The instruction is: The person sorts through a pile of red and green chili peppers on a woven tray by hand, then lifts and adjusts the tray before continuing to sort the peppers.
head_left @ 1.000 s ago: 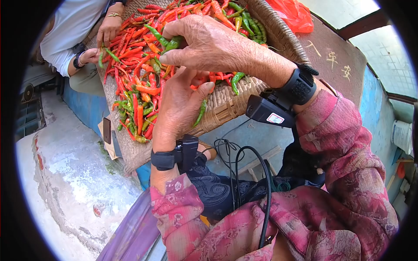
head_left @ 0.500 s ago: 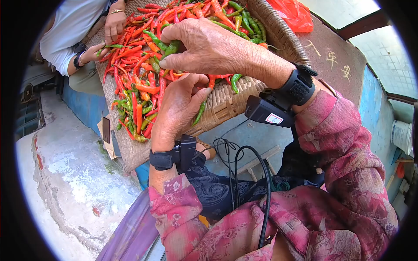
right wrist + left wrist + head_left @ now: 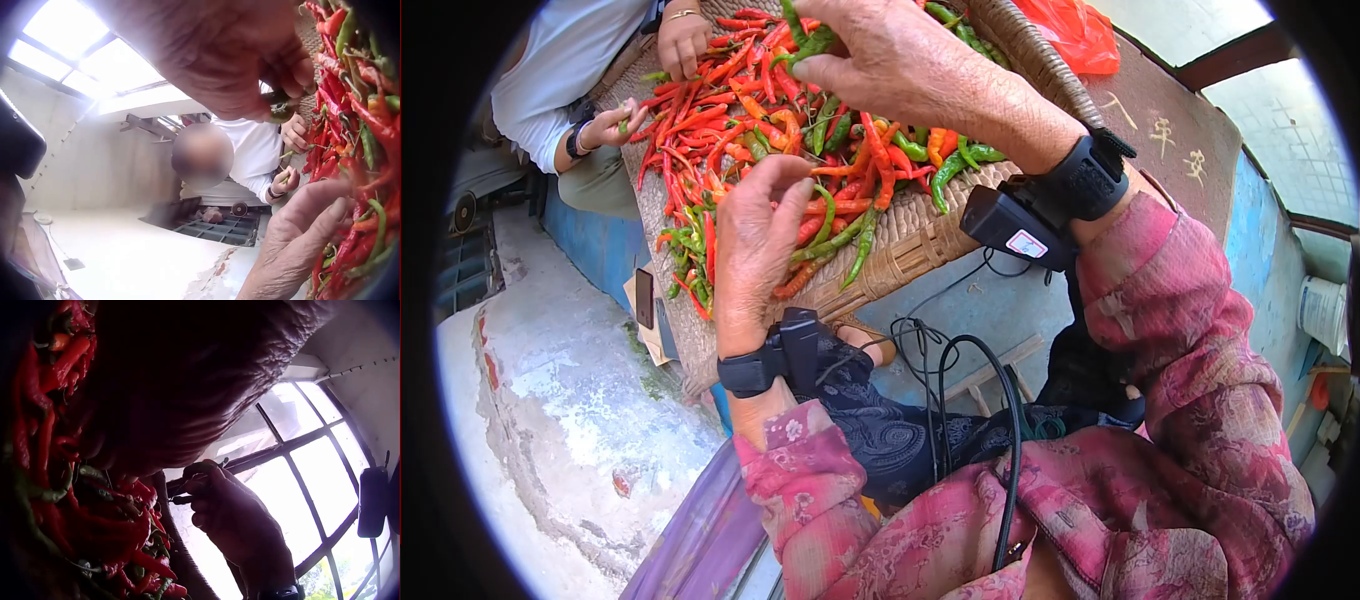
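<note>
My right hand [image 3: 910,70] holds several green chili peppers [image 3: 808,40] between thumb and fingers, raised over the far part of the pile. In the right wrist view, a green chili end [image 3: 281,111] shows under its fingers. Nearer to me, my left hand [image 3: 755,225] is at the pile's near edge, its thumb apart from the bent fingers and nothing visible between them. Red, orange and green chilies [image 3: 865,170] lie beside its fingertips. The loose heap rests on a wide woven tray [image 3: 920,250].
Across the tray, another person's hands [image 3: 685,40] are at the chilies, one with a small green chili [image 3: 624,126]. A red plastic bag [image 3: 1070,35] lies beyond the tray's raised rim. Black cables [image 3: 935,350] hang below, in front of my lap.
My right hand has moved away over the pile with the green chilies, uncovering more of the heap. My left hand has shifted left and its thumb has parted from the fingers.
</note>
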Demonstrator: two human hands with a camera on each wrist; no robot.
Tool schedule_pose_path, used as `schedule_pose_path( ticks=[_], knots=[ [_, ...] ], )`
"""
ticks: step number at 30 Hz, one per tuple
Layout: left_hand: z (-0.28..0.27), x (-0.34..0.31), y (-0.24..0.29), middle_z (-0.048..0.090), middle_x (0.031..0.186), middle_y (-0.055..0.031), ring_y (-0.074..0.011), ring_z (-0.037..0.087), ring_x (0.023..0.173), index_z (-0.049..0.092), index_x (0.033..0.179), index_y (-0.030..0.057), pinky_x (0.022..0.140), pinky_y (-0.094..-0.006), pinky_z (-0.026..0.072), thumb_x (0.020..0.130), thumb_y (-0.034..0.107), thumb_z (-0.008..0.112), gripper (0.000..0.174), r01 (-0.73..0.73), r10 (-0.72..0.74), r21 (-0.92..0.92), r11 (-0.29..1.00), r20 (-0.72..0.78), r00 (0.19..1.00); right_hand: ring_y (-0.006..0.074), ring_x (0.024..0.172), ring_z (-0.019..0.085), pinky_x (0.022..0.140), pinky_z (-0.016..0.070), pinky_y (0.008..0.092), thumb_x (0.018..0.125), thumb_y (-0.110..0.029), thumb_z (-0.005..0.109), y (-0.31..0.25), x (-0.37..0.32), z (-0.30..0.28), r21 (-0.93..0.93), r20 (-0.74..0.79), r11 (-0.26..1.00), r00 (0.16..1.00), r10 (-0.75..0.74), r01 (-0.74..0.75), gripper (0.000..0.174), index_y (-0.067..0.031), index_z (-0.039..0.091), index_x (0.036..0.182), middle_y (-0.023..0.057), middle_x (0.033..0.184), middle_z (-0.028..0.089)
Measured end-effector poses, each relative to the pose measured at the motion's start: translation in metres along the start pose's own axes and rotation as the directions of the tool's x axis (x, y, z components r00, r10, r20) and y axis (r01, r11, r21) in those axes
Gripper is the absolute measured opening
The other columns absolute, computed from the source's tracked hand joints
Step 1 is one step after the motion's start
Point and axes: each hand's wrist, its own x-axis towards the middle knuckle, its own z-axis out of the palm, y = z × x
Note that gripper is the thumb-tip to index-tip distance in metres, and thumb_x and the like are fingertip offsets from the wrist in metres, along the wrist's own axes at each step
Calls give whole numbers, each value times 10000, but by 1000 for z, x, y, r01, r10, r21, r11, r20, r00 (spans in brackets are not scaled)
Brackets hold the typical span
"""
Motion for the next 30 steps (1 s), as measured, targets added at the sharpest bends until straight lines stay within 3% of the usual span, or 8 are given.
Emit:
schedule_pose_path(
  ticks=[5,7,11,13,17,23,26,30],
  knots=[
    [-1,-1,-10,624,866,-111,-204,612,771,597,995,9,706,-315,479,801,141,634,237,-34,33,45,998,19,999,385,724,573,625,467,430,803,-97,522,11,2,13,-133,-301,964,917,-261,230,275,91,454,992,251,738,538],
    [6,-4,-9,605,911,-137,-275,601,819,573,1052,22,742,-364,471,762,168,669,338,-94,61,253,963,134,989,376,702,572,624,467,431,820,-96,504,-5,1,-2,-65,-32,998,999,7,-9,185,70,477,897,228,715,535],
    [14,-6,-12,594,924,-153,-336,576,860,551,1065,40,757,-421,451,730,173,680,383,-268,252,431,861,95,963,357,682,577,615,465,426,840,-92,484,4,-2,9,-6,53,990,989,-139,140,154,60,503,843,214,698,538],
    [12,-7,-7,590,914,-152,-344,568,857,535,1025,48,742,-441,444,720,162,672,353,-145,56,432,890,213,975,337,719,633,672,509,415,745,-195,582,4,-1,18,-171,-3,980,994,-107,105,204,-8,641,800,202,729,620],
    [11,-5,-3,588,889,-154,-351,568,870,517,982,46,736,-447,440,722,165,666,322,-131,15,446,886,255,967,330,736,633,684,509,412,773,-175,554,2,-8,20,-208,194,965,974,-118,158,186,-29,654,832,184,752,631],
    [15,-4,-11,586,822,-182,-373,571,821,500,993,45,695,-468,437,724,144,611,308,-104,-60,452,886,334,941,338,751,630,689,506,418,767,-168,554,2,-10,19,-175,180,976,978,-101,133,168,-28,638,807,184,755,627],
    [18,-7,-17,533,655,-130,-303,549,638,550,981,33,599,-392,422,687,72,625,307,-269,183,445,854,228,956,344,750,628,684,502,426,763,-169,555,2,-10,19,-213,225,965,968,-107,156,165,-27,631,797,185,753,625],
    [3,-3,-6,529,643,-30,-139,506,574,582,926,39,535,-277,395,753,63,614,178,12,-69,228,974,245,967,343,755,627,678,499,432,759,-175,558,5,-9,21,-202,237,968,967,-98,147,170,-29,634,805,186,760,627]
  ],
)
